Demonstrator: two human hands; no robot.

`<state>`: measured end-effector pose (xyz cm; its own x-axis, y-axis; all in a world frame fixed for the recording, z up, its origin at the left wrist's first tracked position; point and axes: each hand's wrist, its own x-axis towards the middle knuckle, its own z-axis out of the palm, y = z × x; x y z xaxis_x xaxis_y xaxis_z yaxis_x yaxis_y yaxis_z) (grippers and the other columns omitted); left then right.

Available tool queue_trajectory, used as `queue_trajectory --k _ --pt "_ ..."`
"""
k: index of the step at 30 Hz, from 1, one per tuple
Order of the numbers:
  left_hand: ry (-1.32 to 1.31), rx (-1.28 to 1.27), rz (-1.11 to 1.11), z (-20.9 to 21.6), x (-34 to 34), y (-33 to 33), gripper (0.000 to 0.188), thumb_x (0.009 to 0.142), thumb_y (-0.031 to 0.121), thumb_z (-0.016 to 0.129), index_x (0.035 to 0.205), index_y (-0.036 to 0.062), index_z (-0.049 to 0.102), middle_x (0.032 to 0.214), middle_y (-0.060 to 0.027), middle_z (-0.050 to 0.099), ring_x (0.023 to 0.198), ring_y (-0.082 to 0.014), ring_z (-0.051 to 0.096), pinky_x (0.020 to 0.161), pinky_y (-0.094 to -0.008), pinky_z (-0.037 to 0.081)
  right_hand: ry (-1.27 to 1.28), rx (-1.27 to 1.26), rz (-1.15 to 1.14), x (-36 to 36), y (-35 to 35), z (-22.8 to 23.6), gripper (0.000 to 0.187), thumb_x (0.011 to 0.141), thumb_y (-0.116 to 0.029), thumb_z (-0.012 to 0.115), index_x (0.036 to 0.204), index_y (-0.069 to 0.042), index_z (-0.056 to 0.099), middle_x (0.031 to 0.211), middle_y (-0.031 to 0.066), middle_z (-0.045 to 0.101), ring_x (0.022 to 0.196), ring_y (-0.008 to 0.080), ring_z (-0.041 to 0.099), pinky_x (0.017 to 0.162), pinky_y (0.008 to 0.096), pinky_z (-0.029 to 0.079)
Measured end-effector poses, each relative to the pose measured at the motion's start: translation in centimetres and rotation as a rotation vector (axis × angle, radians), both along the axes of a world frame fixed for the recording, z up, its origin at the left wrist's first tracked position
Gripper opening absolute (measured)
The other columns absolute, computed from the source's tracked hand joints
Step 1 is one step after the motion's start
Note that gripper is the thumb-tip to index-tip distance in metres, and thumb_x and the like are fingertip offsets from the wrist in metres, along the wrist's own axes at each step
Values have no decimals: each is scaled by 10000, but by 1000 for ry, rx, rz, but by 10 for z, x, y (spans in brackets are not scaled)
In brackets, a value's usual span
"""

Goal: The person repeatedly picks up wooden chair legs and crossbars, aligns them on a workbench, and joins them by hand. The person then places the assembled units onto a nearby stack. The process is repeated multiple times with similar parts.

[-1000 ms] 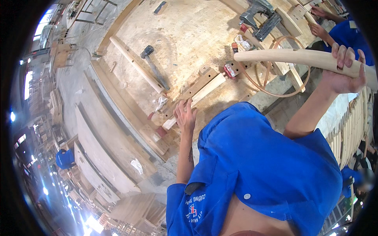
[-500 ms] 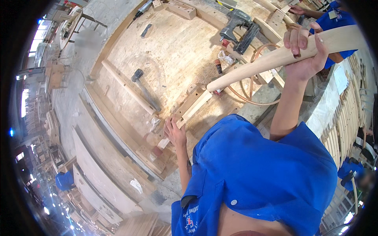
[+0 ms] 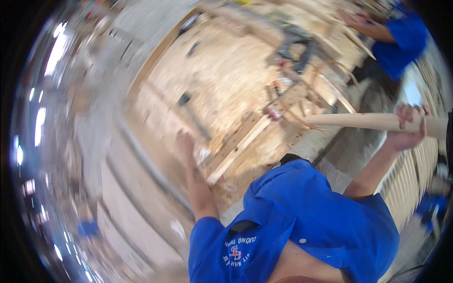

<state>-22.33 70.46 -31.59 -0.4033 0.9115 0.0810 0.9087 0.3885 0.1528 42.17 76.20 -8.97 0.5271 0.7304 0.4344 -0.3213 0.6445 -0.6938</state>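
My right hand (image 3: 409, 128) is closed around a long, pale, rounded wooden piece (image 3: 351, 120), held out at the right with its narrower end pointing left. My left hand (image 3: 185, 143) is reached out over the left part of the board and smeared by motion; its fingers cannot be made out. It is nearest to the near end of a blurred wooden rod (image 3: 163, 104), and whether it touches the rod I cannot tell. A hammer (image 3: 184, 99) lies just beyond that hand. A pale wooden strip (image 3: 241, 148) lies at an angle in front of me, beside a drilled block.
The work board (image 3: 222, 66) has a raised wooden edge (image 3: 158, 54) on its left. A nail gun (image 3: 298, 49) and a hose (image 3: 295, 113) lie at the back right. A co-worker in blue (image 3: 401, 40) stands far right. Long boards (image 3: 137, 207) lie at the left.
My left hand has left the pale strip and moved left and away from me, toward the rod. My right hand has carried the rounded piece right and lower, clear of the strip.
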Motion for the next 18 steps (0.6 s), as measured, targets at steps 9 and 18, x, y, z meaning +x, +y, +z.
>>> queue_trajectory --k 9,18 --pt "-212 -31 -218 3 133 129 360 930 278 564 1242 107 622 1235 -220 602 1140 -332 565 948 -415 478 -225 -62 -535 -37 -154 82 306 929 -218 494 1171 -33 461 579 32 468 422 122 438 413 252 364" --pt "-327 87 -436 32 224 163 412 927 333 562 1234 62 608 1219 -216 602 1102 -319 576 929 -406 483 -233 -42 -823 -17 -262 84 218 900 -141 576 1060 0 531 589 36 526 457 123 516 442 259 434"
